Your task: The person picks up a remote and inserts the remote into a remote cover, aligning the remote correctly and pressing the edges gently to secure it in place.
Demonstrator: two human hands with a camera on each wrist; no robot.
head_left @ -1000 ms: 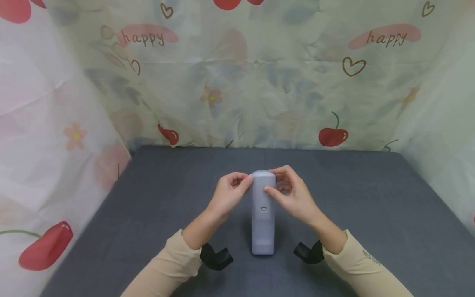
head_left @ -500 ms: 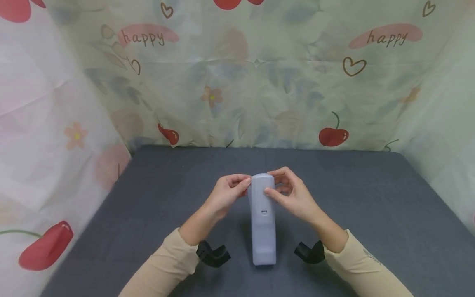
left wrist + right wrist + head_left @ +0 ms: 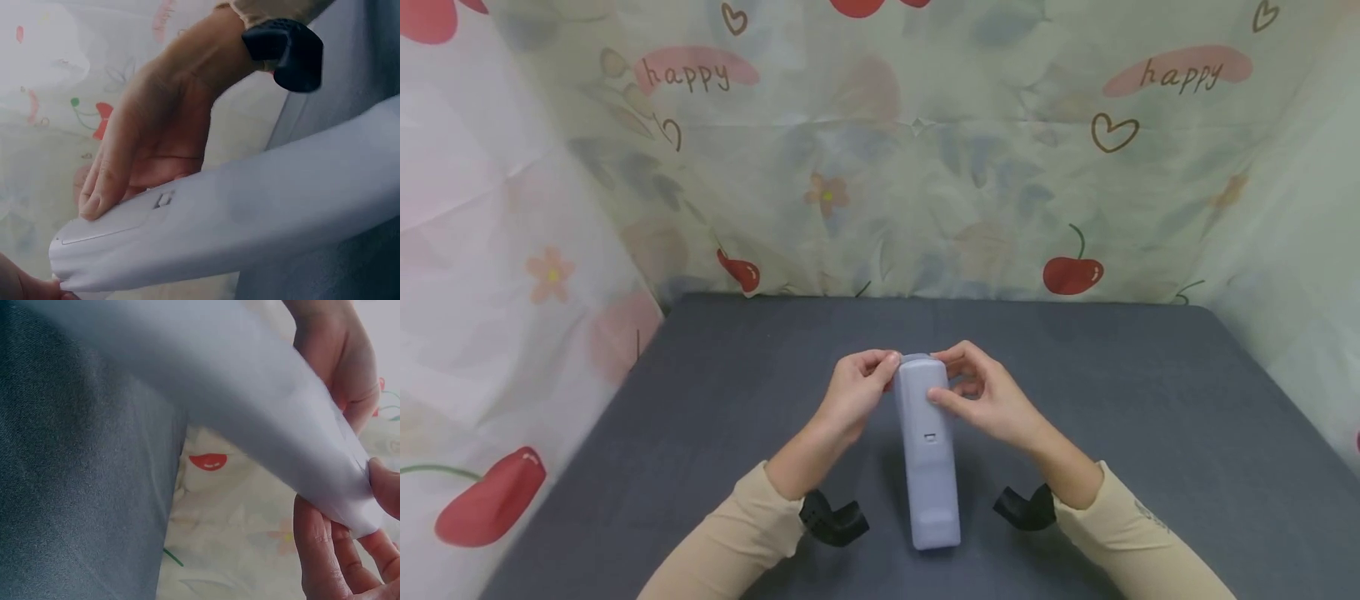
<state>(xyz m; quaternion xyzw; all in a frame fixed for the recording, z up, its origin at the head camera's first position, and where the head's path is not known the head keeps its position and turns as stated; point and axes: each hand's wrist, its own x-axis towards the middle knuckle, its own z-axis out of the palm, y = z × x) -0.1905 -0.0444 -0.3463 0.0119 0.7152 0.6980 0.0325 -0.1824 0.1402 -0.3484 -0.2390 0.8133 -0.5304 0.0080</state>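
Note:
Between the two hands is a long, pale lavender-grey plastic device [image 3: 931, 483] with rounded ends, its lower end pointing toward me. A small rectangular latch-like slot [image 3: 930, 437] sits in its near face; the left wrist view shows it beside the outlined cover panel [image 3: 125, 220]. My left hand [image 3: 857, 390] pinches the device's upper left edge between thumb and fingers. On the other side, my right hand [image 3: 992, 396] holds the top end, thumb on the near face and fingers around the far right edge. The device hides part of its own back side.
Dark grey cloth covers the table [image 3: 737, 375]. Printed curtains [image 3: 880, 167] with cherries, hearts and "happy" lettering hang behind and at both sides. A black bracket [image 3: 835, 521] is on the left wrist, and another black bracket [image 3: 1026, 508] on the right.
The device's lower end has swung toward me and slightly right, while its top has shifted a little left and down. Both hands keep their hold and move slightly with it.

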